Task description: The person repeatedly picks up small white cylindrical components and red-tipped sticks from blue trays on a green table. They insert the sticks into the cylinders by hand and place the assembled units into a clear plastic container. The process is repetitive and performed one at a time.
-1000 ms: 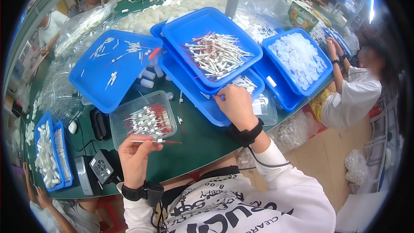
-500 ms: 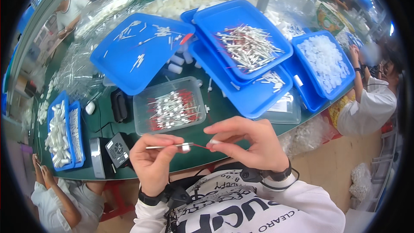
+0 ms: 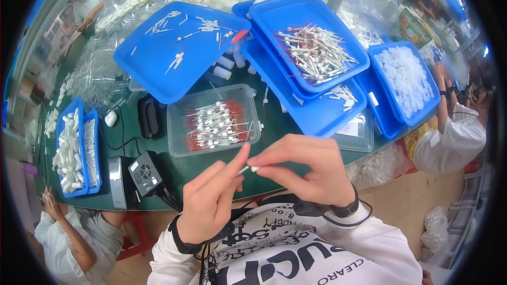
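Note:
In front of my chest, my left hand point(image 3: 211, 195) is closed with its index finger stretched forward. A short length of thin white stick point(image 3: 243, 170) pokes out between its fingers; the rest is hidden. My right hand point(image 3: 311, 169) pinches a small white piece point(image 3: 254, 169) between thumb and fingertips, right at the stick's end. No red wire shows between the hands. Just beyond them stands a clear plastic box point(image 3: 177, 145), filled with white sticks that have white caps and red wires point(image 3: 219, 126).
Blue trays hold loose sticks point(image 3: 177, 62), a stick pile point(image 3: 319, 55), white pieces point(image 3: 402, 79) and white cylinders point(image 3: 70, 153). A black device with a fan point(image 3: 145, 173) and an open black case point(image 3: 150, 116) stand left. Co-workers sit at lower left point(image 3: 68, 243) and right point(image 3: 449, 142).
My left hand has moved right and turned, its index finger now extended. The red wire and white cap between the hands are no longer visible. The view has shifted slightly.

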Available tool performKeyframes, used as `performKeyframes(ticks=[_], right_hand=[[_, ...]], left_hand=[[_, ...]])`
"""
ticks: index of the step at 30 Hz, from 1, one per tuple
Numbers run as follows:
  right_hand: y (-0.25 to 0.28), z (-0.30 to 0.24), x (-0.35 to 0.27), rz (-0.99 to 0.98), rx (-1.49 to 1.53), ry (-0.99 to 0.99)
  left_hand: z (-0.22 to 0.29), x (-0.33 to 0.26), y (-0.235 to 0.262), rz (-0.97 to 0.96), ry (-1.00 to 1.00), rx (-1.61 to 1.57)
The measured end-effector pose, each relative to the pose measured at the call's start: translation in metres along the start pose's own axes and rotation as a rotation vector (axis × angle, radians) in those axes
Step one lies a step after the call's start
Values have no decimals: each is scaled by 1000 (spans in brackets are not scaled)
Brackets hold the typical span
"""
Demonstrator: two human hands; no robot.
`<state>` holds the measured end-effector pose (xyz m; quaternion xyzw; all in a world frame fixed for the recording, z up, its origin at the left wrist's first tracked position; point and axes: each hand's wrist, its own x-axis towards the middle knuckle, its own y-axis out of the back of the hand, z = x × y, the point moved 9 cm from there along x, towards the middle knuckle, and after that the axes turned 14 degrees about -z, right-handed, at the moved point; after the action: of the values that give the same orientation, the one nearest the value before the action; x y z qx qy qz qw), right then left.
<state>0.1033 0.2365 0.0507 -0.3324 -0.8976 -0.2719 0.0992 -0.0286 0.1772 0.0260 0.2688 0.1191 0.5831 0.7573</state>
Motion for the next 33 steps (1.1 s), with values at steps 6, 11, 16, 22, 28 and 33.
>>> performKeyframes(ticks=[6,11,16,22,28,33], right_hand=[[-1,14,-6,14,83,-65],[-4,12,-8,-21,106,-17],[-4,15,-11,-34,87,-24],[-2,17,-17,-1,-17,-28],[-8,16,-19,18,-85,-16],[-2,19,-23,42,-46,-17]], left_hand=[[9,-8,6,92,-18,38],[19,-7,6,77,-66,120],[18,-8,5,102,-97,141],[23,-5,-1,41,-157,311],[22,-1,-4,41,-160,378],[21,-3,0,24,-128,313]])
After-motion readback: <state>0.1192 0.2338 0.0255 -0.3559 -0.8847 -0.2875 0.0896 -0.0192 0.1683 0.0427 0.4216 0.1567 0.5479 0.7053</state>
